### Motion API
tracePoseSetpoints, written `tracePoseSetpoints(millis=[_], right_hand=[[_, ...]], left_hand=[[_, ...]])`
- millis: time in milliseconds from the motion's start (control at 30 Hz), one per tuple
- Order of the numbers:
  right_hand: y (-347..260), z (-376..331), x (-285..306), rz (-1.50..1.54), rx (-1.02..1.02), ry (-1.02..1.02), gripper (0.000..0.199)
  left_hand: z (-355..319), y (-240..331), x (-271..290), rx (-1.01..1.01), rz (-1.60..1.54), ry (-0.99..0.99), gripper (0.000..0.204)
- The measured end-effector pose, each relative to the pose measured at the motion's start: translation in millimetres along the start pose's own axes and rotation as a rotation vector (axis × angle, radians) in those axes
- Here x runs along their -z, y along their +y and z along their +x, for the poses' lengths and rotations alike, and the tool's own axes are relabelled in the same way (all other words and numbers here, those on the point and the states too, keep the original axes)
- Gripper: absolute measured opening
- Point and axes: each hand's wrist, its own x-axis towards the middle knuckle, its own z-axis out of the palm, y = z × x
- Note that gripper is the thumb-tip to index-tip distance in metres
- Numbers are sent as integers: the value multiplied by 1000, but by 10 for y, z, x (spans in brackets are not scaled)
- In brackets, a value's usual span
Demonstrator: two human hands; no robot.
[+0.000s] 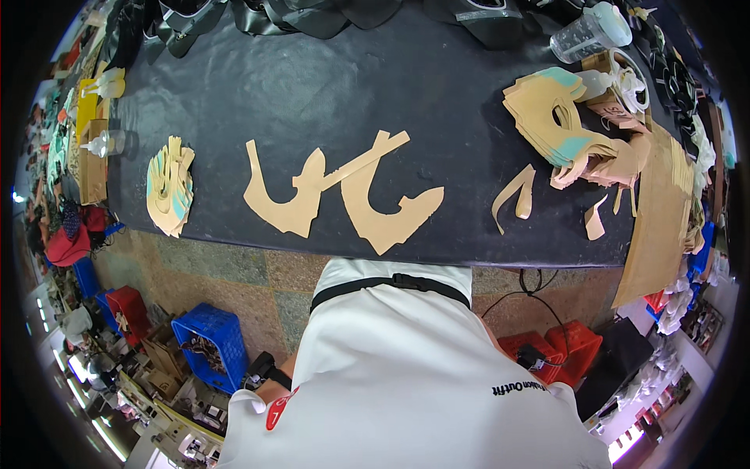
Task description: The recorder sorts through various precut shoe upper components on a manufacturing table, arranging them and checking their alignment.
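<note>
Neither of my hands shows; both arms hang down beside my white shirt, with a black strapped device (262, 371) at my left arm and another black device (531, 357) near my right. In front of me on the dark table (305, 86) lie two flat, tan, curved cut pieces, a left one (293, 213) and a right one (376, 223), with their narrow arms meeting or overlapping. A small stack of similar pieces (169, 187) with teal-marked edges sits at the left. Toward the right lies a larger stack of tan pieces (539, 109) with teal patches.
Loose tan scraps (525, 195) lie near the right stack. A cardboard sheet (656, 227) hangs over the table's right edge. A clear plastic jar (590, 33) lies at the far right, black pieces (305, 17) along the back. A blue crate (209, 348) stands on the floor, left.
</note>
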Motion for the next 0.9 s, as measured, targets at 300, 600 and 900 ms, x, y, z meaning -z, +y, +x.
tracePoseSetpoints(millis=[300,600,900], right_hand=[[147,-151,32,31,-72,64,21],[313,-247,-80,45,-140,95,21],[386,-239,-165,65,-164,139,22]], left_hand=[[-207,-174,51,48,44,-4,31],[-168,39,428,109,85,-117,27],[274,869,736,-132,532,-276,19]])
